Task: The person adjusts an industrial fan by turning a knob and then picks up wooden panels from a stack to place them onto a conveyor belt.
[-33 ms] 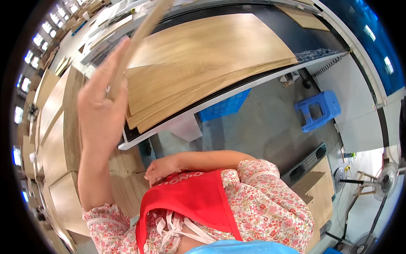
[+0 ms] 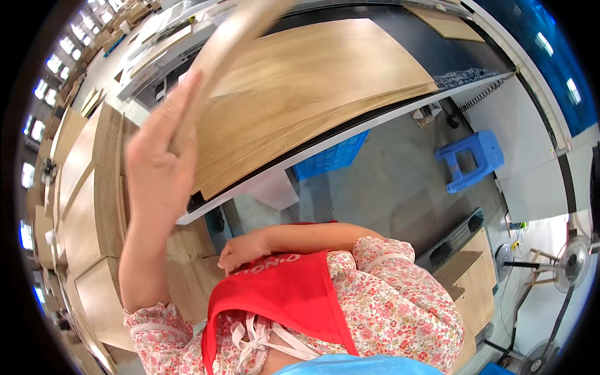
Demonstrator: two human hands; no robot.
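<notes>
My left hand (image 2: pixel 159 156) is raised at the left end of the work table, closed around the edge of a wood-grain board (image 2: pixel 234 47). That board stands nearly edge-on and runs up past the top of the view, blurred by motion. Behind it a stack of wood-grain panels (image 2: pixel 325 72) lies on the dark tabletop, partly covered by the board and my hand. My right hand (image 2: pixel 242 252) is in front of the red apron (image 2: pixel 281 287), its fingers curled. Whether anything is inside them is hidden.
Tall stacks of boards (image 2: pixel 81 219) stand at the left. Beneath the table is a blue crate (image 2: pixel 331 156). A blue plastic stool (image 2: pixel 472 161) stands on the floor at right. Another panel (image 2: pixel 447 25) lies at the table's far right; fans (image 2: pixel 572 265) stand at lower right.
My left hand has shifted slightly to the right with the board, which now leans further right over the stack. My right hand has barely moved.
</notes>
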